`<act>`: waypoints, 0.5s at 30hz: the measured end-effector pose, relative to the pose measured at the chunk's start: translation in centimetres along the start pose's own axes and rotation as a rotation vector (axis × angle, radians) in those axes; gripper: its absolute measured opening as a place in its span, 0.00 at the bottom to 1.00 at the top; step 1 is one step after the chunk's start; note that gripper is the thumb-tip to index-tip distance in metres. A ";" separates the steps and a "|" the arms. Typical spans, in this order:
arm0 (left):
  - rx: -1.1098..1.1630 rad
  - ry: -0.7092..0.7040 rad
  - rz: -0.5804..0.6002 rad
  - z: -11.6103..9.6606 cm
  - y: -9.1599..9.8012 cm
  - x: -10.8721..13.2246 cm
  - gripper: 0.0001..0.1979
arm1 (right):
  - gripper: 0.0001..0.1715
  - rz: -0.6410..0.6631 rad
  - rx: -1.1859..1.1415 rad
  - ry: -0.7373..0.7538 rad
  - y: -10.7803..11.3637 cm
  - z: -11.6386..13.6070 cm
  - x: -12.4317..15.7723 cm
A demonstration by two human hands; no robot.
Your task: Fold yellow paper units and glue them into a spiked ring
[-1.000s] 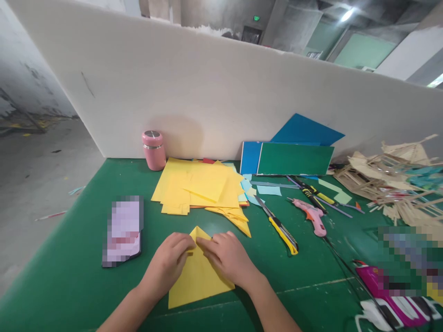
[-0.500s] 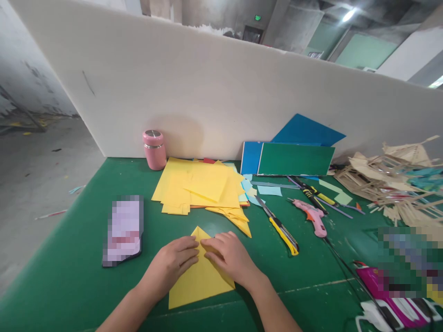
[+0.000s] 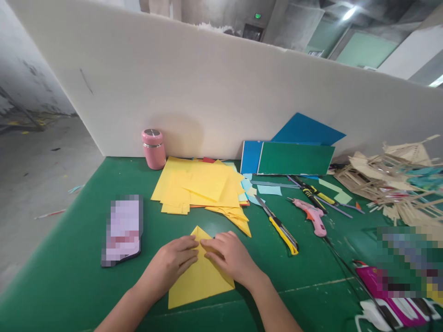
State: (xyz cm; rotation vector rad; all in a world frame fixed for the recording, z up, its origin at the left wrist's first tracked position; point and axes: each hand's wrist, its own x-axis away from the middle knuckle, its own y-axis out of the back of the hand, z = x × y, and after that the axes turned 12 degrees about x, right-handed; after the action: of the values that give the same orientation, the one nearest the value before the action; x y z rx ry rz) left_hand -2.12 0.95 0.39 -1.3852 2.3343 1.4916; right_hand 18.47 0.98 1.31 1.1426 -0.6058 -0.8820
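Observation:
A sheet of yellow paper (image 3: 200, 283) lies on the green table in front of me, its far end folded to a point with a crease down the middle. My left hand (image 3: 173, 260) rests along the left slanted edge, fingers together and curved, fingertips pressing the paper near the point. On the other side, my right hand (image 3: 230, 253) has its thumb and fingers closed on the right flap, which stands slightly raised. The fingertips of both hands almost meet at the crease. Part of each slanted edge is hidden under the hands.
Beyond the hands lies a pile of yellow paper (image 3: 207, 182). To the right are a yellow utility knife (image 3: 282, 233), its blade out, and a pink glue gun (image 3: 313, 216) with a cord. A phone (image 3: 122, 226) lies left; a pink flask (image 3: 154, 150) stands by the white partition (image 3: 207, 92).

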 end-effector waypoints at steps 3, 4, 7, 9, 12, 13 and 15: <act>-0.007 0.003 0.019 0.0 0.0 0.1 0.22 | 0.14 -0.012 0.015 0.022 -0.1 -0.2 0.1; -0.011 0.005 0.020 0.0 0.0 0.1 0.22 | 0.15 -0.018 0.022 0.031 -0.2 -0.2 0.1; -0.025 0.004 0.016 -0.1 0.1 0.1 0.22 | 0.16 -0.041 0.048 0.069 -0.5 -0.5 0.2; -0.028 0.006 0.013 -0.2 0.1 0.0 0.22 | 0.16 -0.059 0.064 0.092 -0.7 -0.7 0.2; -0.029 0.018 0.009 -0.3 0.1 -0.1 0.22 | 0.17 -0.074 0.075 0.100 -0.9 -0.8 0.2; -0.030 0.021 0.008 -0.3 0.1 -0.2 0.22 | 0.17 -0.072 0.079 0.098 -0.8 -0.7 0.2; -0.038 0.020 0.010 -0.4 0.2 -0.2 0.22 | 0.18 -0.057 0.086 0.092 -0.7 -0.7 0.3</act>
State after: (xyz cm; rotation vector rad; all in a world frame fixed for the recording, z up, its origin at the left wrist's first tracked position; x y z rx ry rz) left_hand -1.97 0.81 0.85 -1.4050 2.3402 1.5400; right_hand 18.94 1.01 0.42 1.2759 -0.5421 -0.8533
